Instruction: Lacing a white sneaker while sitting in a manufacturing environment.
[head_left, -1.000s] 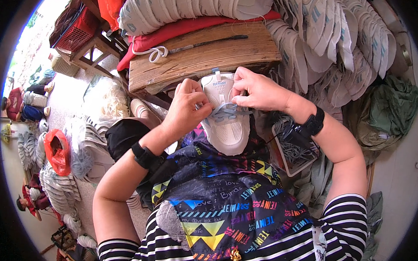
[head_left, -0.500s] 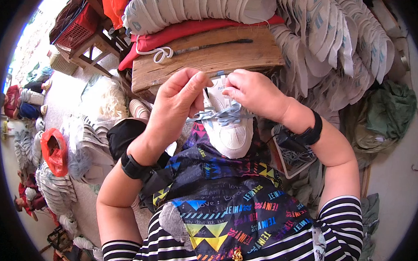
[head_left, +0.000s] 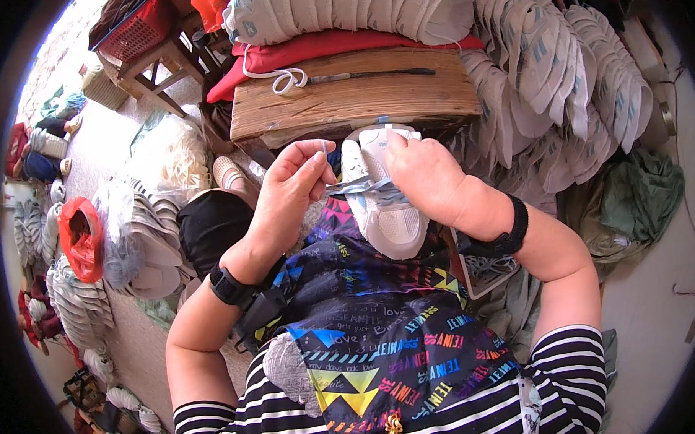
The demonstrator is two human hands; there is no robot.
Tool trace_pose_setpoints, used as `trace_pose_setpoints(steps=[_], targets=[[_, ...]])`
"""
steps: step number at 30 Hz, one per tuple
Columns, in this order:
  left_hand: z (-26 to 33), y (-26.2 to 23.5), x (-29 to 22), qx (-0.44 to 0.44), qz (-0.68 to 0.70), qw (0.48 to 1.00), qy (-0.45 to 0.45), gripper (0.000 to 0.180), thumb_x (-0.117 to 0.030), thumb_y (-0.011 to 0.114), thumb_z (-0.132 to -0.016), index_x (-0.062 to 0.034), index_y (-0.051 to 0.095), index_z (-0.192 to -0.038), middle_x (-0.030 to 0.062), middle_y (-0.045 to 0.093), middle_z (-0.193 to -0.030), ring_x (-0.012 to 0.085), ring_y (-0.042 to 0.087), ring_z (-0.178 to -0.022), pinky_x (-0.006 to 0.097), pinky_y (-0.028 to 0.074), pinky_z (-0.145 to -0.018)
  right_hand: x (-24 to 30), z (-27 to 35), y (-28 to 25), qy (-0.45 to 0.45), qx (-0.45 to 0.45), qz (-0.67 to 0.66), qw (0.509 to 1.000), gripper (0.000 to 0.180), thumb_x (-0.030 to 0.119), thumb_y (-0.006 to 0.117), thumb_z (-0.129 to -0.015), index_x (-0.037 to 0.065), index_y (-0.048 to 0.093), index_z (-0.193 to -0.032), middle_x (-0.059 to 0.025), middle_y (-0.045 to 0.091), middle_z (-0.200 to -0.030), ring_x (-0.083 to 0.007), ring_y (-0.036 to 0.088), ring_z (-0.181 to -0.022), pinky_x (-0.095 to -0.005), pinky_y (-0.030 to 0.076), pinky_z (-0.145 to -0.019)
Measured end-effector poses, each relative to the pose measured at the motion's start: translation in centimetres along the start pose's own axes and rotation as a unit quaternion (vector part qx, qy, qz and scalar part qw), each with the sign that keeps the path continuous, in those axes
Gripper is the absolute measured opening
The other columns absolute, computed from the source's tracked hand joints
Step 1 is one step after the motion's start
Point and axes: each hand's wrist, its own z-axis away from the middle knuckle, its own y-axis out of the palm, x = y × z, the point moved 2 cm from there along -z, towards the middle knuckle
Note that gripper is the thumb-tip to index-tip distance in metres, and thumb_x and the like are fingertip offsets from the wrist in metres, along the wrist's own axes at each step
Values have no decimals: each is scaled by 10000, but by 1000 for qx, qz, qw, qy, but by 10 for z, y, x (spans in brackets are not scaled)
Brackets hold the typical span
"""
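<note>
A white sneaker (head_left: 390, 215) rests toe-down on my lap, over a dark apron with bright patterns (head_left: 374, 317). My right hand (head_left: 425, 174) grips the shoe's upper at the lacing area, near the tongue. My left hand (head_left: 291, 188) pinches the end of a pale lace (head_left: 356, 187) and holds it out to the left of the shoe. Each wrist carries a black band.
A wooden block bench (head_left: 352, 98) stands just beyond the shoe, with a thin dark tool (head_left: 368, 74) and a white cord on it. Stacks of pale shoe uppers (head_left: 567, 79) pile up at the right and back. Bags of uppers (head_left: 132, 232) and a red bag (head_left: 79, 234) lie at the left.
My left hand has drawn away from the shoe to the left, pulling the lace out. The right hand stays on the shoe's upper.
</note>
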Motion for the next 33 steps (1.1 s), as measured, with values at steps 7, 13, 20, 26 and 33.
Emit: trace_pose_setpoints(steps=[7,13,20,26,33], targets=[[-1,-3,9,2,19,1000,-1,230,-189,518,-999,-44,568,-1171,-24,560,-780,31,417,-605,166,324,-536,-10,6,1,-39,-41,-190,980,179,81,561,-799,-32,586,-936,-166,587,-887,-299,660,-707,-372,551,-579],[-2,-2,12,-9,23,1000,-9,219,-186,518,-998,-46,578,-1155,-24,564,-777,31,426,-610,167,320,-536,-7,13,11,82,-26,-192,978,229,68,552,-832,-17,481,-1032,-189,592,-933,-339,652,-718,-422,544,-580],[1,4,15,-19,4,1000,-25,214,-199,526,-994,-55,590,-1140,-43,564,-765,24,424,-601,164,309,-518,1,9,9,143,-59,-310,938,250,37,579,-805,45,490,-1038,-168,592,-974,-352,633,-810,-449,517,-679],[1,5,20,-15,-4,1000,-26,218,-194,527,-991,-51,583,-1145,-37,583,-775,25,435,-608,165,326,-529,3,3,3,84,-90,-274,954,238,71,580,-823,39,505,-1047,-153,597,-952,-333,643,-773,-419,533,-632],[2,4,26,16,4,1000,-2,231,-143,544,-981,-13,552,-1172,38,648,-856,70,555,-697,196,448,-623,12,-7,10,-1,-37,-71,997,193,63,546,-837,30,517,-1024,-170,603,-939,-253,647,-641,-343,516,-495]])
